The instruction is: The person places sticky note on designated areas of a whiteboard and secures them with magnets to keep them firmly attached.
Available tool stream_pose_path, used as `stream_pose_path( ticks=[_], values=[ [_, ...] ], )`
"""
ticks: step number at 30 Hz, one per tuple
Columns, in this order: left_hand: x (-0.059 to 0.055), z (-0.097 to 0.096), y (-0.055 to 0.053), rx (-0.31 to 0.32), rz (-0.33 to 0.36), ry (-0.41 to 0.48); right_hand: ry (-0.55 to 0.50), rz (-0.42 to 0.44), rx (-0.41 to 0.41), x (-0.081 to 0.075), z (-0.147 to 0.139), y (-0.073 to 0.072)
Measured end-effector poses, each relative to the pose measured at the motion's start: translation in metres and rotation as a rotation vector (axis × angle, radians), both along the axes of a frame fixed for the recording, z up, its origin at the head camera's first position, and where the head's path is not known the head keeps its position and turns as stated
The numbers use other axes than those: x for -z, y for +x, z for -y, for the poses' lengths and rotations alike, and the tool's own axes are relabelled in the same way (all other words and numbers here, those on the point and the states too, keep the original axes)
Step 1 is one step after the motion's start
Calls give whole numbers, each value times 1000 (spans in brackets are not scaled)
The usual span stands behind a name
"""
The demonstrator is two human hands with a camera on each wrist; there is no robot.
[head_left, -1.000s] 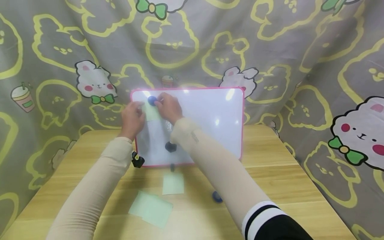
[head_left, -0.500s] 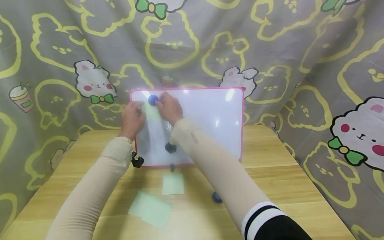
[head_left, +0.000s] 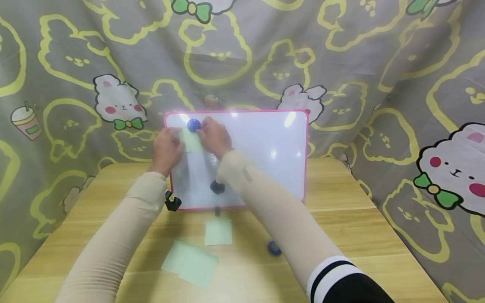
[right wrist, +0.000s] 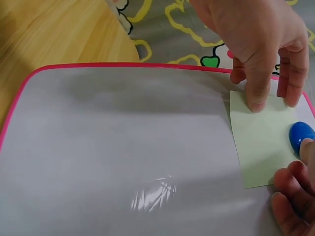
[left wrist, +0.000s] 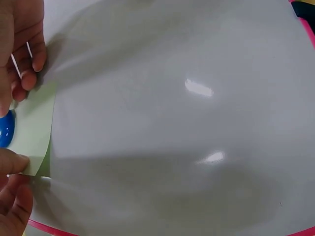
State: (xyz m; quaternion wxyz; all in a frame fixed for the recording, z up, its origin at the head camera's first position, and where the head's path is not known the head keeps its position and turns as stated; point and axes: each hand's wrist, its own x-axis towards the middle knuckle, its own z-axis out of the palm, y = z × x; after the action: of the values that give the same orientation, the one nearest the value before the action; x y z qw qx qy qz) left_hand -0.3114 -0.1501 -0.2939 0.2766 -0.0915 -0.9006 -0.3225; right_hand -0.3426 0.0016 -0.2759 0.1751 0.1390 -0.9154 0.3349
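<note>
A pale green sticky note (head_left: 193,143) lies against the upper left of a white board (head_left: 261,139) with a pink rim. My left hand (head_left: 166,150) pinches the note's left edge, thumb on its face; in the left wrist view that edge lifts a little from the board. With thumb and fingertips my right hand (head_left: 215,136) grips a round blue magnet (head_left: 193,125) at the note's top. In the right wrist view, the thumb presses the magnet (right wrist: 300,135) beside the note (right wrist: 263,142). The magnet's underside is hidden.
On the wooden table (head_left: 341,244) in front of the board lie one green note (head_left: 218,232) and several overlapping ones (head_left: 193,265). Another blue magnet (head_left: 274,248) rests near the right forearm. Black wrist-worn pieces (head_left: 173,202) hang below the forearms. A patterned curtain (head_left: 242,54) stands behind.
The blue magnet has shifted very slightly upward, and its round face shows more fully. Both hands stay almost where they were, and the note keeps its place.
</note>
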Motion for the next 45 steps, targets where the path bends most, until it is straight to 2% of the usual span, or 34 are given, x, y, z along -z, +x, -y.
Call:
stream_pose_path(
  ticks=[10, 15, 21, 28, 36, 40, 45],
  values=[
    [-3, 7, 5, 10, 70, -1, 21, -36, -47, 4, -1, 4],
    [-4, 8, 5, 27, 66, 4, 44, -72, -52, 2, -4, 9],
    [-3, 6, 4, 54, 51, -18, 116, -141, -53, 4, -9, 12],
    [-3, 3, 13, 52, 87, -35, 194, -234, -42, 13, -24, 17],
    [-2, -6, 28, 61, 34, -152, 233, -400, 11, 27, -59, 26],
    [3, -9, 38, 40, -27, -258, 297, -498, 3, 33, -75, 33],
    [15, -10, 49, -2, -99, -388, 375, -490, -23, 37, -90, 44]
  ],
)
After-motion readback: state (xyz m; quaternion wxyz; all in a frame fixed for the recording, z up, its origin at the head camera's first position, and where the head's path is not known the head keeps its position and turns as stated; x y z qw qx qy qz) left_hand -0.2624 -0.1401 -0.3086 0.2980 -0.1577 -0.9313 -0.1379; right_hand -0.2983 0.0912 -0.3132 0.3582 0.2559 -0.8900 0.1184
